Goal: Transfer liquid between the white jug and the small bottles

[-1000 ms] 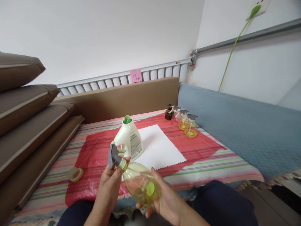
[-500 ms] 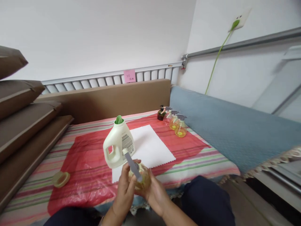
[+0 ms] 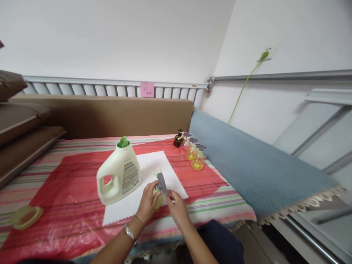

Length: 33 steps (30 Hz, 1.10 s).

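Note:
A small pump bottle [image 3: 158, 202] with a yellowish body and a grey pump head [image 3: 162, 183] is between my two hands, over the front part of the white sheet [image 3: 154, 161]. My left hand [image 3: 147, 204] is closed around the bottle's left side, its thumb and fingers near the neck. At the right, my right hand [image 3: 176, 207] has its fingers closed at the lower end of the grey pump head. Fingers hide much of the bottle's body. Just left of them stands a large cream detergent jug [image 3: 119, 176], uncapped, showing a green spout.
Several pump bottles [image 3: 197, 162] stand in a row at the back right, one dark [image 3: 178, 140]. A pale round cap [image 3: 26, 217] lies front left on the red plastic sheet [image 3: 73, 190]. Brown cushions [image 3: 27, 117] are stacked at left; a blue padded surface [image 3: 233, 157] borders the right.
The pump bottle has moved forward from near my lap to over the white sheet's front. My right hand has shifted from the bottle's body to the pump head. The view has turned slightly right.

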Tool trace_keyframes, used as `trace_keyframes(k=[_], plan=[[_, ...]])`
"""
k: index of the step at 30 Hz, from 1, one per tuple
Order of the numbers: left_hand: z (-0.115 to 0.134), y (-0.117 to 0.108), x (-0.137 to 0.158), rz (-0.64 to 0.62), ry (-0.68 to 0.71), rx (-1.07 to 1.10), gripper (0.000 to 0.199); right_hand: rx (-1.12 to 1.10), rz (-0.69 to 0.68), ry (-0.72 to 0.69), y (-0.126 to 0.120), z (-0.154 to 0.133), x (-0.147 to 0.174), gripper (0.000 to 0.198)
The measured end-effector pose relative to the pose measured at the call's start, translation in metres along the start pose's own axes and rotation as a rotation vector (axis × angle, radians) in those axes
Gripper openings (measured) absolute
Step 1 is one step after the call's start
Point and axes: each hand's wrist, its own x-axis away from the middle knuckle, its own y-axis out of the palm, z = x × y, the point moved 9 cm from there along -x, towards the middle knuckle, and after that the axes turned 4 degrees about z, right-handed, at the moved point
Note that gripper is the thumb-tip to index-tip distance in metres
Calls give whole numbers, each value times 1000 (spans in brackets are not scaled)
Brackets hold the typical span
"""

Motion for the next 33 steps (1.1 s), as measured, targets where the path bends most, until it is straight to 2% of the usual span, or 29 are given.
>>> trace_keyframes(k=[4,7,10,13,17,22,33], plan=[[3,7,2,-56,12,4,32,-31,-173,-109,11,-29,2,49],[5,7,2,-33,-38,62,45,-54,-222,-132,20,-35,-2,43],[10,7,2,-27,-50,139,54,-51,-211,-131,21,-34,-8,37],[17,7,1,-11,-13,179,54,-50,-196,-137,18,-34,-10,34],[16,9,3,-9,30,54,44,-75,-128,-111,11,-31,-10,33],[8,15,9,-56,-3,-99,57,-115,-47,-73,4,-29,-9,42],[6,14,9,-66,-10,-84,58,-220,61,21,-12,-20,-8,44]])
